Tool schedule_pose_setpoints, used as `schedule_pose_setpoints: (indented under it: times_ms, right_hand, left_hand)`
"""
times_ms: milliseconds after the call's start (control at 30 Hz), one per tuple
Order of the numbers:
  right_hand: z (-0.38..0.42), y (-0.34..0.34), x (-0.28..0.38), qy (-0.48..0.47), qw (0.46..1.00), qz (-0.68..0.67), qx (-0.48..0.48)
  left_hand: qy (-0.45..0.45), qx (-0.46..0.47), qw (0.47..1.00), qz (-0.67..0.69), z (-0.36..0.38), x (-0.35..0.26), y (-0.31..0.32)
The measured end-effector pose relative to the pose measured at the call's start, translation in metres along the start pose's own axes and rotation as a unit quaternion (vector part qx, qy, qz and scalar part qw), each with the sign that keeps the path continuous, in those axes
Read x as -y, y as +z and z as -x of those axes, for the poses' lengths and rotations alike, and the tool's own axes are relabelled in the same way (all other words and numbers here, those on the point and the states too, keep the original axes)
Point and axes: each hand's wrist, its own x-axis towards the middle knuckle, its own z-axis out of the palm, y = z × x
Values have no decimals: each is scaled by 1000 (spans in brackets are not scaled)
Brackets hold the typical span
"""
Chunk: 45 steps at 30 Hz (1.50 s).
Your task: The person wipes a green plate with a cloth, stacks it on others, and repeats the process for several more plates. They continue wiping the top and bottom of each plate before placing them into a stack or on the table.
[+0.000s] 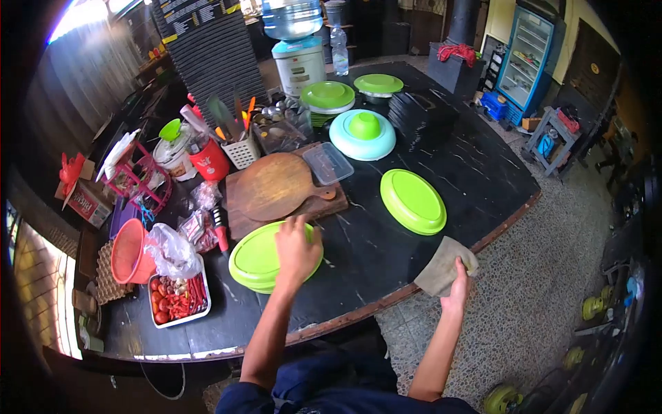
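My left hand [298, 250] is over the right part of a small stack of lime-green oval plates [255, 257], its fingers curled at the top plate's far rim. The fingertips are partly hidden. In my right hand [458, 286] is a folded beige cloth [441, 268], gripped with the thumb on top, at the table's right front edge. A separate green oval plate [412, 201] lies upside down on the black table [352, 276], beyond the cloth.
Wooden chopping boards [272, 186] lie behind the stack, with a clear plastic lid [328, 163] beside them. A tray of tomatoes and chillies [181, 300] stands at the left, near a knife [220, 228]. Pale blue plates [345, 141] and black plates [420, 114] are farther back.
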Motion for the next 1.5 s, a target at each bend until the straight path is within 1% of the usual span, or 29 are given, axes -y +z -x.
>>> schedule_pose_setpoints:
  times_ms: [33, 67, 100, 133, 200, 233, 267, 300, 333, 400, 467, 533, 567, 600, 633, 800, 867, 900, 1033, 1100, 1133, 1200, 1233, 1267, 1333, 1367, 1400, 1467, 1500]
  right_hand:
    - [16, 22, -3, -8, 999, 31, -5]
    - [34, 43, -5, -15, 998, 63, -11]
    - [26, 45, -25, -11, 997, 61, 48]
    - [34, 63, -36, 3, 996, 40, 77]
    - [34, 91, -69, -14, 988, 110, 111]
    - [47, 114, -76, -6, 982, 116, 146]
    - [60, 137, -83, 2, 977, 120, 179]
    - [61, 153, -100, -30, 966, 165, 198]
    - [58, 167, -120, -64, 950, 213, 218]
    - [59, 194, -147, -178, 887, 334, 266]
    - [79, 217, -152, -209, 820, 467, 257]
    - [91, 228, -149, -227, 803, 483, 264]
    - [96, 230, -146, -258, 795, 483, 262]
    - [99, 229, -147, -288, 784, 484, 261]
    - [101, 228, -147, -290, 788, 480, 254]
    - [94, 218, -160, -281, 806, 461, 243]
    - [95, 215, -161, -276, 808, 464, 237]
    - [99, 216, -157, -275, 814, 449, 244]
    - [103, 215, -153, -279, 816, 440, 252]
    - [106, 213, -154, -273, 825, 421, 262]
    - [109, 213, -155, -271, 824, 421, 264]
    - [114, 213, -158, -277, 822, 431, 250]
    - [113, 211, -160, -277, 821, 431, 252]
    - [110, 207, -162, -286, 824, 415, 259]
    - [105, 205, -158, -297, 827, 397, 266]
    - [101, 201, -154, -289, 831, 395, 264]
    - [100, 198, -151, -282, 836, 392, 262]
    - [105, 202, -137, -286, 839, 398, 235]
    - [112, 205, -128, -296, 827, 411, 244]
  left_hand:
    - [-4, -20, 999, -30, 11, 28, -9]
    - [-40, -16, 997, -71, 22, 44, -27]
    - [-57, -47, 993, -87, 35, 58, -42]
    - [-76, -64, 989, -107, 46, 73, -56]
    - [-161, -85, 974, -137, 69, 93, -74]
    - [-191, -111, 963, -152, 79, 105, -78]
    - [-249, -121, 946, -165, 86, 110, -82]
    - [-266, -111, 945, -156, 93, 128, -81]
    - [-286, -102, 942, -144, 100, 143, -79]
    - [-350, -69, 934, -8, 101, 145, -82]
    - [-340, -103, 935, 4, 102, 146, -78]
    - [-335, -123, 934, -19, 102, 149, -74]
    - [-338, -123, 933, -17, 102, 153, -74]
    - [-389, -116, 908, 104, 102, 156, -75]
    - [-434, -108, 866, 223, 102, 159, -75]
    - [-397, -165, 871, 236, 104, 153, -69]
    - [-326, -205, 922, 47, 104, 146, -66]
    - [-367, -181, 907, 100, 102, 148, -67]
    - [-387, -184, 892, 141, 96, 139, -78]
    - [-338, -247, 839, 347, 94, 126, -82]
    - [-340, -248, 839, 345, 94, 125, -79]
    - [-393, -244, 725, 510, 90, 126, -72]
    - [-382, -200, 680, 593, 86, 129, -73]
    - [-379, -202, 680, 594, 86, 129, -73]
    - [-395, -201, 634, 634, 89, 119, -79]
    - [-391, -170, 668, 610, 94, 133, -71]
    - [-390, -169, 667, 611, 91, 125, -72]
    - [-340, -241, 644, 641, 82, 99, -76]
    - [-340, -242, 644, 642, 83, 95, -73]
